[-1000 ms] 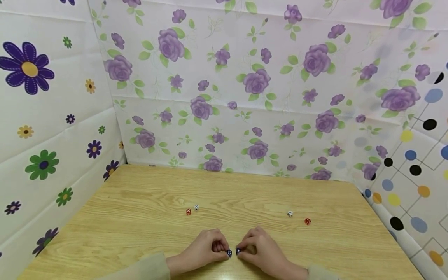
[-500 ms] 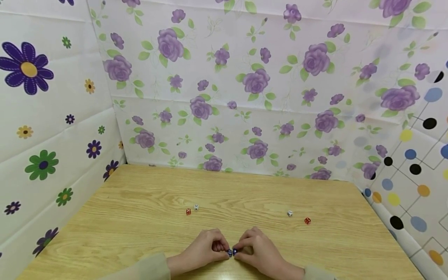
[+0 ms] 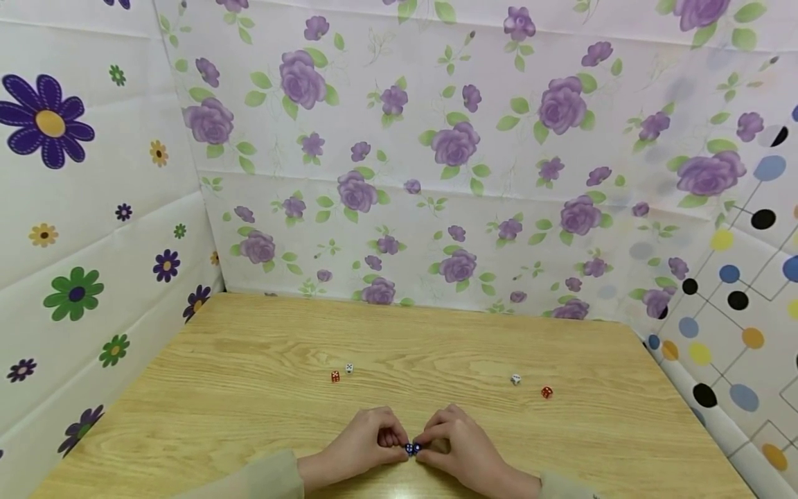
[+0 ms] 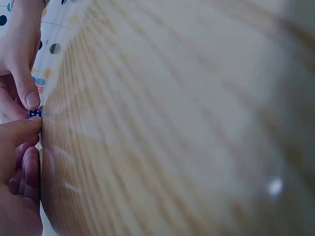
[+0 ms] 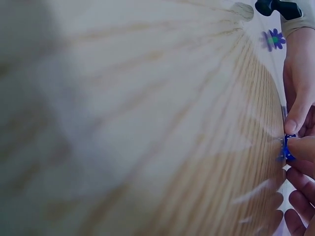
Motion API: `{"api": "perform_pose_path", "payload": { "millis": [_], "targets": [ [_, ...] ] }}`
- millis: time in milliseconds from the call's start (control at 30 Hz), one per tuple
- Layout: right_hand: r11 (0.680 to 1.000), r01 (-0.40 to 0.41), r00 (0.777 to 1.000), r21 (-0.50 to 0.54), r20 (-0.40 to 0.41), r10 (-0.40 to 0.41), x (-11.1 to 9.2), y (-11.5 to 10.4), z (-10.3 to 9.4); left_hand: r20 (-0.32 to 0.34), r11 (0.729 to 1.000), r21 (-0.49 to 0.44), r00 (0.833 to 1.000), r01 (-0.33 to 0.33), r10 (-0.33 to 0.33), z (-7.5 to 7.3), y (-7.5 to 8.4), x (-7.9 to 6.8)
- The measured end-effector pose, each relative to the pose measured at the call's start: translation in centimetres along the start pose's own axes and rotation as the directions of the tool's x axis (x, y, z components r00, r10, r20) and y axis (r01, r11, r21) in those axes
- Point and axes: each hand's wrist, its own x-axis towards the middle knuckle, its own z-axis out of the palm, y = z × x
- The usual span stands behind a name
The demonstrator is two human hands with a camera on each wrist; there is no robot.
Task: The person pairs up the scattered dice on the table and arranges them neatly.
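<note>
Near the table's front edge, my left hand (image 3: 366, 443) pinches a dark blue die with white dots (image 3: 409, 449) between thumb and forefinger. From the other side, my right hand (image 3: 464, 447) pinches a second blue die (image 3: 417, 448) in the same way. The two dice sit side by side on the wooden table (image 3: 262, 430) and appear to touch. In the left wrist view, fingertips partly cover the blue dice (image 4: 35, 113). Fingers also hide much of them in the right wrist view, where some blue (image 5: 289, 153) shows at the table surface.
Beyond my left hand lie a red die (image 3: 335, 376) and a white die (image 3: 349, 368) close together. Farther right are another white die (image 3: 515, 379) and red die (image 3: 546, 392), set apart. A flowered cloth (image 3: 399, 208) stands along the back edge, with patterned cloths at both sides.
My right hand has moved left with its blue die, closing the gap to the other blue die. My left hand has stayed in place.
</note>
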Motion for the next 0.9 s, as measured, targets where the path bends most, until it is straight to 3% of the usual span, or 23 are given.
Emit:
{"api": "perform_pose_path", "payload": {
  "millis": [433,900],
  "targets": [
    [1.000,-0.028,0.999,0.005,-0.036,0.028,-0.17,0.26,0.10,-0.005,1.000,0.008,1.000,-0.004,0.004,0.03,-0.04,0.13],
    [0.999,-0.038,0.999,0.015,-0.009,0.038,-0.21,0.09,0.06,-0.001,1.000,0.010,1.000,0.004,-0.004,0.06,-0.17,0.11]
  ]
}}
